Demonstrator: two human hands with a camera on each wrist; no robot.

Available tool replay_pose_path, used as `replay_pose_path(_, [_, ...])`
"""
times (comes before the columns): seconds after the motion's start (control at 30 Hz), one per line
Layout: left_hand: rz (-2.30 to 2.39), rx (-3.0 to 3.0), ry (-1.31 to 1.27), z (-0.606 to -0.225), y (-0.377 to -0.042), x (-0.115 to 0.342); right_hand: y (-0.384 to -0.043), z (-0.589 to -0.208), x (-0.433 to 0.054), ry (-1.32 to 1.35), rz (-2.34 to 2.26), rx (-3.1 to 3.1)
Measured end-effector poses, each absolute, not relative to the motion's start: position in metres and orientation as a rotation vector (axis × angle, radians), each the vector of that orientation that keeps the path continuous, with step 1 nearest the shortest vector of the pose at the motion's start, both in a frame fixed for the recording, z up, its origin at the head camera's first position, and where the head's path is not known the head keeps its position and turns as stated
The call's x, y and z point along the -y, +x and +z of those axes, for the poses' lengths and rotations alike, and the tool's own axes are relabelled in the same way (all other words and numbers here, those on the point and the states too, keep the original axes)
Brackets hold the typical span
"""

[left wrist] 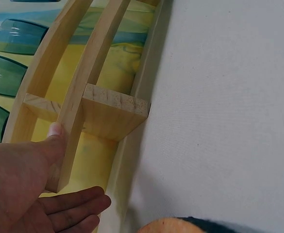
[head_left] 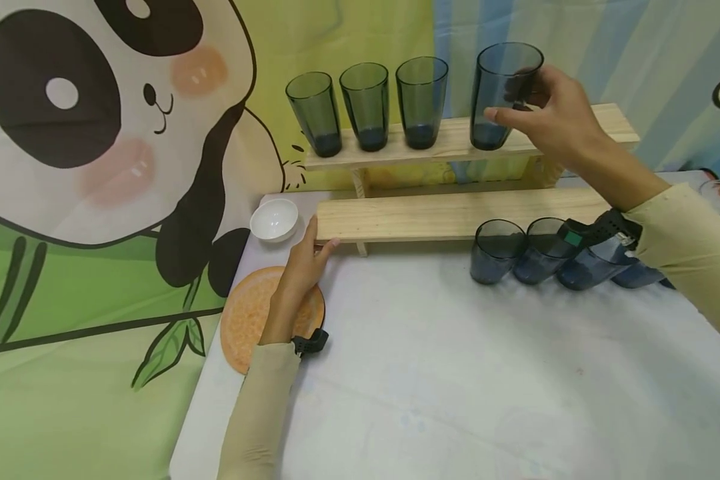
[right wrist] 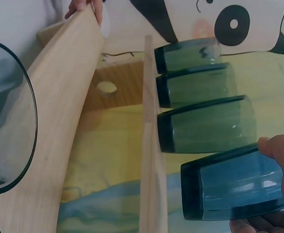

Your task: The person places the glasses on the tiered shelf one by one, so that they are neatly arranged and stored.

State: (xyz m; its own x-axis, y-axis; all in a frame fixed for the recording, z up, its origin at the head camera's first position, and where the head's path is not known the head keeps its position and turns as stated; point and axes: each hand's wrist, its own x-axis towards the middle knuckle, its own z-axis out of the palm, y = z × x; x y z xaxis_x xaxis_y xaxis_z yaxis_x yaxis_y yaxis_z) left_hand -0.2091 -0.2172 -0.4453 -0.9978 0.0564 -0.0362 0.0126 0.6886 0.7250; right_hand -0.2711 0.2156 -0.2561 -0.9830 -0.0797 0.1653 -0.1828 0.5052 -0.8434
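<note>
My right hand [head_left: 561, 117] grips a blue-tinted glass tumbler [head_left: 497, 100] upright over the top board of a two-tier wooden rack [head_left: 420, 215]. In the right wrist view, a narrow gap shows between the tumbler's base [right wrist: 191, 191] and the board. To its left, three more tumblers, the middle one [head_left: 365, 107] among them, stand in a row on that board. At the left end of the lower board, my left hand [head_left: 303, 263] holds on, thumb at the front edge. In the left wrist view its other fingers [left wrist: 81, 208] extend past the board's end.
Several dark tumblers, one at the row's left end [head_left: 497, 253], stand on the white table [head_left: 456, 373] before the rack's right half; my right forearm partly covers them. A white bowl [head_left: 274, 220] sits left of the rack. Beneath my left wrist lies a round orange plate [head_left: 246, 320].
</note>
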Motion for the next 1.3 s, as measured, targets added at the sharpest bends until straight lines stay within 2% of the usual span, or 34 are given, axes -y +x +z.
replay_pose_path(0.2, [1.206,-2.844,0.067,-0.444,-0.211,0.214,-0.287,-0.265,-0.213,0.181,1.453,2.655])
replay_pose_path(0.6, [1.203,-2.847,0.071,-0.443,-0.211,0.212,-0.297,-0.267,-0.206,0.128,1.463,2.678])
replay_pose_path(0.97, [1.201,-2.841,0.086,-0.440,-0.212,0.210,-0.300,-0.271,-0.205,0.127,1.477,2.669])
replay_pose_path(1.3, [1.200,-2.850,0.079,-0.440,-0.215,0.212,-0.292,-0.266,-0.215,0.247,1.538,2.667])
